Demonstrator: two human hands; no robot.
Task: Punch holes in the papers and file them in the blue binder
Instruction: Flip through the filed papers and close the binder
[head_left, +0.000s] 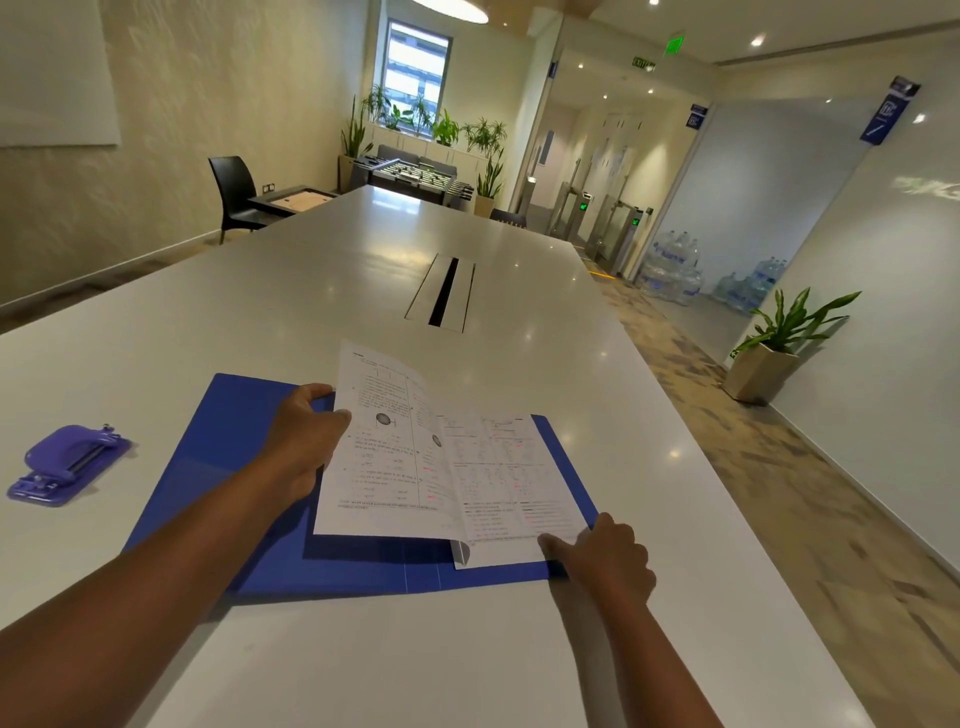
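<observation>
Fingers (317, 400) of my left hand (304, 441) are pinching the raised sheet (384, 457) over the open blue binder (218, 467) on the bench (311, 291), while my right hand (602, 558) is pressing the filed papers (514, 483) flat; next I'm needing to lower it squarely.

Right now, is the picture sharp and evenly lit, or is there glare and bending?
Head view: ceiling lights glare off the glossy table; the wide lens bends walls and edges; the lifted sheet shadows the blue binder; its print is too soft to read.
</observation>
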